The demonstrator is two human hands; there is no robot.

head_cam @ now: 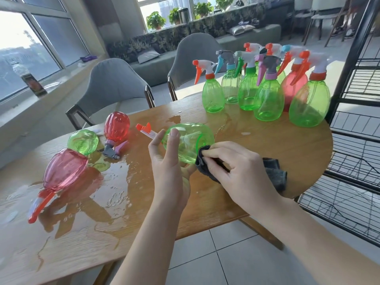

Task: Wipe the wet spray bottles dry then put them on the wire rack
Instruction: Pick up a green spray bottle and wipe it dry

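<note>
Wiping in progress, head view only. Left hand held a green bottle above the tabletop, thumb across its near side, fingers curled behind. Bottle lay on its side: long axis ran left to right, sprayer head pointing left and slightly away, base toward the right. Right hand pinched a dark cloth and pressed a fold of it against the bottle's base end.

Wire rack stood at the right edge of the tabletop, so the base end, and the right hand, were on the rack side; left hand was farther from it. Judgement: transfer would need the bottle swung upright and carried rightward, past the standing group of bottles at the far right of the tabletop.

Three more bottles lay on their sides at left in pooled water; these looked not yet wiped. No bottle could be seen on the rack shelves in view.
</note>
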